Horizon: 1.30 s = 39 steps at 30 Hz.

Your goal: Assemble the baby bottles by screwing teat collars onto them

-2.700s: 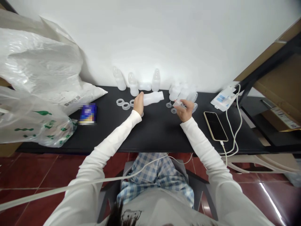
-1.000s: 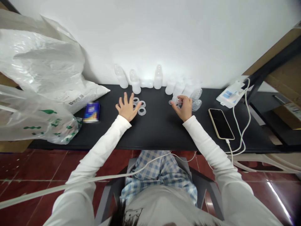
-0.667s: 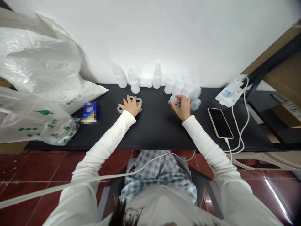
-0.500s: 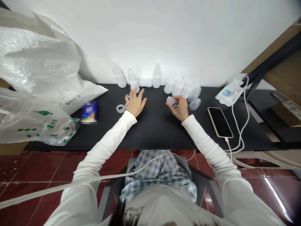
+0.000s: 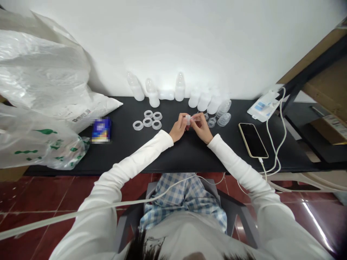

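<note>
- A small clear plastic piece sits between both hands, above the black table; its exact shape is partly hidden.
- The left hand pinches its left side.
- The right hand grips it from the right, fingers drawn together.
- Five pale rings lie left of the hands.
- Two clear domed covers lie to the right, near the phone.
</note>
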Tool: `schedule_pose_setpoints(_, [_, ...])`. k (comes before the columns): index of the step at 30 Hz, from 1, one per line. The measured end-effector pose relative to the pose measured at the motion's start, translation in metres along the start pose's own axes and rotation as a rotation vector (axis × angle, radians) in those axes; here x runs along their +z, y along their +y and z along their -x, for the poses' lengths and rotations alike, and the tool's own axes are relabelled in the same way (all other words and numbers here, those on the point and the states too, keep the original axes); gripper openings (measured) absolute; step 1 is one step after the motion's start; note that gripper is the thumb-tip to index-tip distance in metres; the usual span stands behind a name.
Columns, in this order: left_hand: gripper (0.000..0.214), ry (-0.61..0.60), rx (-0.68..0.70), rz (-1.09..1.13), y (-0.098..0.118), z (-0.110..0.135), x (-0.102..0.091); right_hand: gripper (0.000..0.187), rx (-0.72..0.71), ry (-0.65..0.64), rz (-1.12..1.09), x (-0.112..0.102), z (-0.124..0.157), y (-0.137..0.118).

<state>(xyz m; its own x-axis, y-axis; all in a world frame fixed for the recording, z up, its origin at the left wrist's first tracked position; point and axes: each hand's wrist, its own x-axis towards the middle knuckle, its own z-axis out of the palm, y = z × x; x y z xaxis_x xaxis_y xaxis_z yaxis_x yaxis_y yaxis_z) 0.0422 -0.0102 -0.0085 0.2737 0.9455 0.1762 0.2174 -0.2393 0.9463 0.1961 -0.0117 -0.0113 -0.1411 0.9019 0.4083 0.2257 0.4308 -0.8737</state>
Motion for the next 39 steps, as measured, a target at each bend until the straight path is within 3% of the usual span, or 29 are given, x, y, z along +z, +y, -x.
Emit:
schedule_pose_setpoints(6, [0.054,0.025,-0.101,-0.019,0.004,0.002,0.0,0.026,-0.098,-0.037,0.195,0.0,0.002,0.006])
schedule_pose_setpoints(10, [0.063,0.079,-0.183,-0.05,0.006,-0.003,-0.007,0.013,-0.288,-0.166,0.428,-0.012,0.0,0.004])
schedule_pose_setpoints(14, [0.041,0.247,-0.211,-0.096,0.0,-0.006,-0.025,0.014,-0.412,-0.24,0.681,-0.03,-0.008,0.0])
schedule_pose_setpoints(16, [0.02,0.287,-0.144,-0.166,-0.005,-0.005,-0.034,0.017,-0.393,-0.245,0.808,-0.036,-0.012,0.0])
schedule_pose_setpoints(20, [0.041,0.197,0.023,-0.51,-0.01,0.002,-0.042,0.021,-0.325,-0.282,1.064,-0.039,-0.013,0.0])
schedule_pose_setpoints(23, [0.042,0.146,0.072,-0.737,-0.006,0.008,-0.043,0.023,-0.277,-0.259,1.16,-0.037,-0.01,0.001])
schedule_pose_setpoints(27, [0.03,0.123,0.044,-0.894,-0.002,0.009,-0.046,0.026,-0.222,-0.215,1.208,-0.035,-0.007,0.0])
schedule_pose_setpoints(31, [0.036,0.125,0.004,-0.96,-0.007,0.008,-0.05,0.032,-0.232,-0.216,1.27,-0.034,-0.005,-0.002])
schedule_pose_setpoints(39, [0.036,0.286,0.004,-1.015,-0.014,0.011,-0.051,0.041,-0.227,-0.093,1.235,-0.034,-0.003,-0.001])
